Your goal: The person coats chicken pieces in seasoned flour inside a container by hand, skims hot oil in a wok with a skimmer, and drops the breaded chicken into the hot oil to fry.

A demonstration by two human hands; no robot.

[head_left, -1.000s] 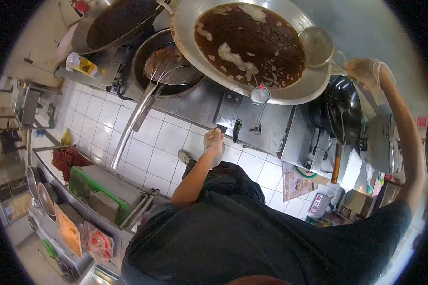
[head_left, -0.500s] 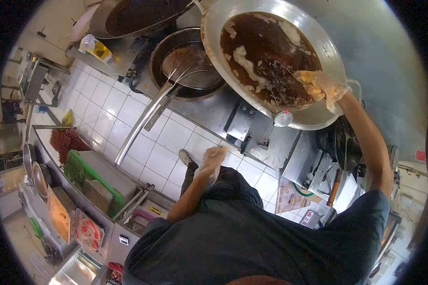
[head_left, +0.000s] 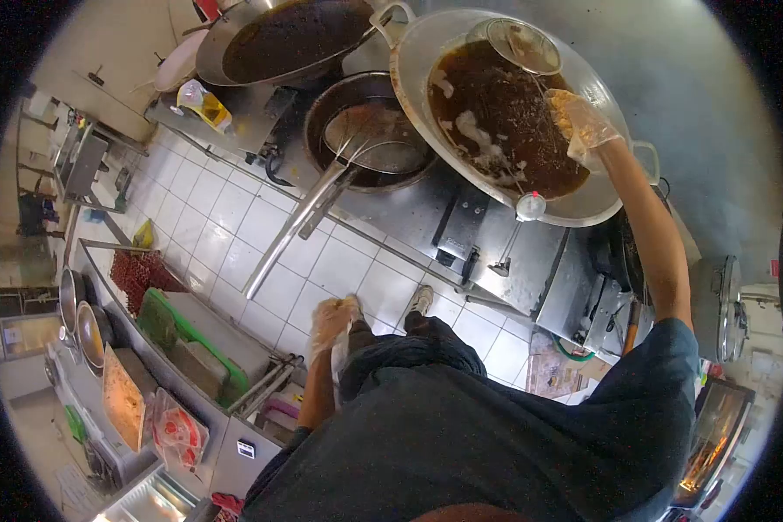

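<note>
2 gloved hands of mine show in the head view. My right hand (head_left: 580,129) looks closed around the handle of a skimmer (head_left: 524,46), held over the far side of the wok (head_left: 574,207). The skimmer's head lies far and left of that hand, its handle slanting near-right to far-left. My left hand (head_left: 332,320), blurred above the floor (head_left: 213,204), is well apart, near and left; whether it's open I can't tell.
</note>
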